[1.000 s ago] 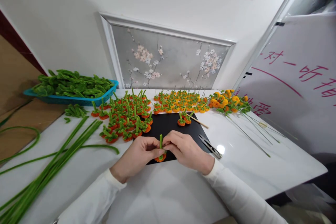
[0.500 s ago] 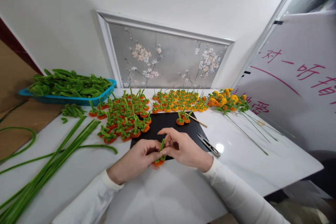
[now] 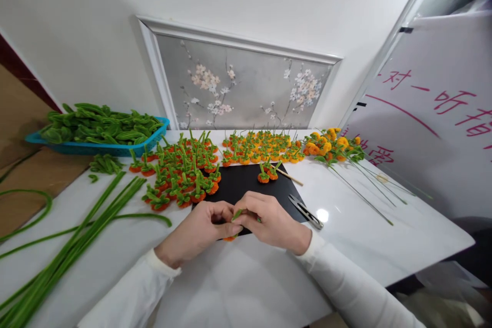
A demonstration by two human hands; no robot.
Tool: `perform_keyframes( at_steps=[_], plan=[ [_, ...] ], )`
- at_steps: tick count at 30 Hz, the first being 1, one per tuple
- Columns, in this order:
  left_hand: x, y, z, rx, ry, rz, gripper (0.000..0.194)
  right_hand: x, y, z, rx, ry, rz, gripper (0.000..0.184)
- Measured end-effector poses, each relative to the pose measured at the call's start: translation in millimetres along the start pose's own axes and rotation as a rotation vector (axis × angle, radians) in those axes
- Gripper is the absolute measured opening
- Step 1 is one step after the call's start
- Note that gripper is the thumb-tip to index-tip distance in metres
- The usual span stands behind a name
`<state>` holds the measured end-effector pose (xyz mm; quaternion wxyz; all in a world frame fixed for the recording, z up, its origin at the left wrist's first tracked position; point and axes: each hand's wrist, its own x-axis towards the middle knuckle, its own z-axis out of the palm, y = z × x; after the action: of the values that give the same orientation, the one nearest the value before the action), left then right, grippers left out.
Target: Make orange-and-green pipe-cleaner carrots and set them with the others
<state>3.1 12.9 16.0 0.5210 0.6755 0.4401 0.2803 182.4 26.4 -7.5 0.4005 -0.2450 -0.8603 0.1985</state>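
Note:
Just past the near edge of a black mat, my two hands meet over a small orange pipe-cleaner flower with a green stem. My left hand is closed around it, thumb and fingers pinching near its green top. Bent fingers of my right hand are closed on the green stem. Most of the flower is hidden by the fingers. Two similar orange pieces stand on the mat beyond my right hand. Scissors lie beside that hand.
Many orange pieces stand at centre left, yellow ones behind. A blue tray holds green leaves. Long green pipe cleaners lie left. Yellow stemmed flowers lie right; a wooden stick rests on the mat.
My right hand's raised fingers have curled down onto the green stem, which now leans over. The orange flower is more covered by my hands. Both hands stay in nearly the same place.

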Motion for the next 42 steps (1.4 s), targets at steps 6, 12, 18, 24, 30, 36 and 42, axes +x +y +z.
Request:
perform_keyframes(
  at_steps=[6,12,18,24,30,36,42],
  plan=[
    [0,-5,-1.2,0.028,0.062,0.0,0.029,2,1,-2,0.071,-0.06,0.149,0.027],
    [-2,-4,0.2,0.14,0.069,0.012,0.029,0,1,-1,0.059,-0.097,0.128,0.031],
    [-2,-4,0.4,0.307,0.024,0.069,0.029,0,-2,-2,0.025,-0.134,0.048,0.032],
    [-3,-4,-0.4,0.386,-0.037,0.053,0.023,-2,3,-1,0.012,-0.106,-0.08,0.021],
    [-2,-2,-4.5,0.252,-0.098,0.038,0.022,-1,4,0,0.019,-0.001,-0.071,0.022],
    [-1,-4,-0.7,0.144,0.045,0.067,0.017,0,3,-3,0.036,0.084,-0.056,0.021],
    [0,-4,5.2,0.119,0.147,0.07,0.008,1,4,-6,0.012,0.064,-0.043,0.02]
  ],
)
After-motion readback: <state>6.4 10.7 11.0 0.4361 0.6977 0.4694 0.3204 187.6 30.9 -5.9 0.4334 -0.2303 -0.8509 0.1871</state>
